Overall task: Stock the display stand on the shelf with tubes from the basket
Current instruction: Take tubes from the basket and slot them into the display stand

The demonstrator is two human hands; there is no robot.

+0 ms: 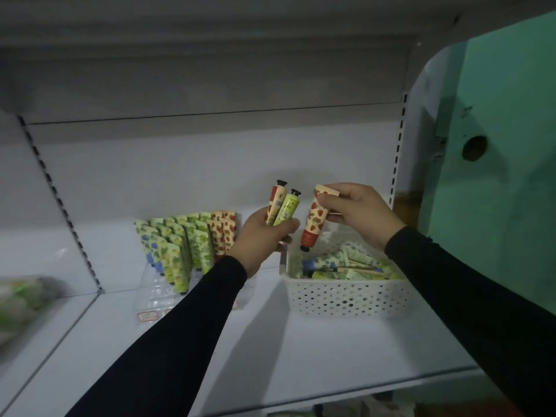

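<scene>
Gathering step: the left hand [264, 236] grips two tubes [281, 207]; the right hand [358, 216] pinches a strawberry tube [314, 225] above the basket [346, 296]. Next, slot them into the stand [168, 299] at nine o'clock.

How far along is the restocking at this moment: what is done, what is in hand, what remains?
Well underway. The display stand already holds rows of green, blue and strawberry tubes, though its front slots look unfilled. In hand: the left hand grips a strawberry tube and a green tube, caps up; the right hand pinches another strawberry tube, cap down, above the basket. Left: several tubes lie in the basket.
</scene>
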